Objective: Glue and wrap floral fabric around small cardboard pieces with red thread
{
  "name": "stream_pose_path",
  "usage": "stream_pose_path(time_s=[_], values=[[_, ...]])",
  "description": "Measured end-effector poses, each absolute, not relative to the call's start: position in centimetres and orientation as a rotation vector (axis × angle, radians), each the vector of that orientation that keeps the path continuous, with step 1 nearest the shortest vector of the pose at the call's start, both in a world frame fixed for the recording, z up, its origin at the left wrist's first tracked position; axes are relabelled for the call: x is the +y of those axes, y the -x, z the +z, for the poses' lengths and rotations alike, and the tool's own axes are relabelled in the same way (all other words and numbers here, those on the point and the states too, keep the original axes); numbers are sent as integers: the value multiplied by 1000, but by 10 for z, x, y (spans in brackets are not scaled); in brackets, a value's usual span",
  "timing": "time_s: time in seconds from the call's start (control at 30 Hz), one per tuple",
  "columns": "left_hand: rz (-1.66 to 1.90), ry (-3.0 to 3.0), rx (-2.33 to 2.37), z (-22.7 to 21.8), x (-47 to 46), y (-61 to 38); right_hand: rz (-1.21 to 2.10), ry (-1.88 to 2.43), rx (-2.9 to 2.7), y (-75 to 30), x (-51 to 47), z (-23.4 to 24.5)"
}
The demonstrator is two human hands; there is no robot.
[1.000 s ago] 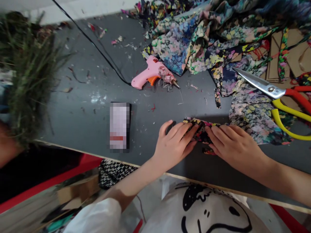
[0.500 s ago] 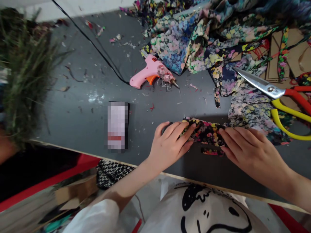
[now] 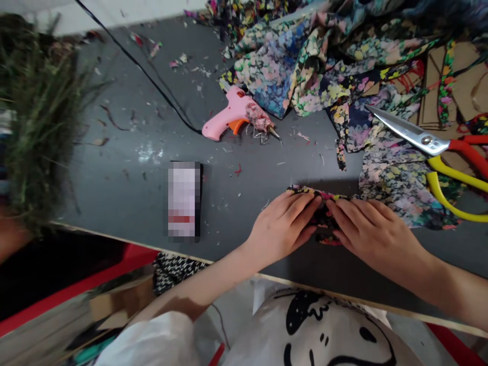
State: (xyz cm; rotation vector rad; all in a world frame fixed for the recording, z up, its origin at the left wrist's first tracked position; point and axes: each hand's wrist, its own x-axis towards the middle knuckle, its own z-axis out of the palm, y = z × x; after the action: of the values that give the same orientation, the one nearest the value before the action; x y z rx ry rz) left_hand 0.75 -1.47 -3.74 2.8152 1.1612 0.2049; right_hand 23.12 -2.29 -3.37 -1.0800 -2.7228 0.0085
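My left hand (image 3: 284, 229) and my right hand (image 3: 371, 234) lie side by side on a small dark floral fabric piece (image 3: 324, 216) on the grey table (image 3: 125, 178). Fingers of both hands are stretched out and pressed down on the piece, their tips almost meeting over its middle. Most of the piece is hidden under the fingers; its top edge and a bit of the lower edge show. A pale floral cloth (image 3: 396, 178) lies just right of it.
A pink glue gun (image 3: 238, 114) with a black cord (image 3: 152, 81) lies beyond the hands. A phone (image 3: 183, 199) lies to the left. Large scissors (image 3: 434, 147) with red and yellow handles rest on heaped floral fabric (image 3: 316, 61) and cardboard (image 3: 461, 86). A dry grass bundle (image 3: 34, 122) is far left.
Both hands have come together again over the fabric piece: the left slid right, the right slid left, covering more of it than half a second ago.
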Motion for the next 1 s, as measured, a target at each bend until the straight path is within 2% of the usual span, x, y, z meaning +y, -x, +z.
stream_pose_path(time_s=[0.37, 0.63, 1.0], values=[[177, -2886, 1310, -31, -19, 14, -20, 1114, -2753, -252, -27, -20], [229, -2828, 1063, -34, -16, -12, 8, 1035, -2716, -233, -16, -30], [148, -2887, 1201, -28, -16, 5, -52, 1000, -2716, -250, -17, -26]])
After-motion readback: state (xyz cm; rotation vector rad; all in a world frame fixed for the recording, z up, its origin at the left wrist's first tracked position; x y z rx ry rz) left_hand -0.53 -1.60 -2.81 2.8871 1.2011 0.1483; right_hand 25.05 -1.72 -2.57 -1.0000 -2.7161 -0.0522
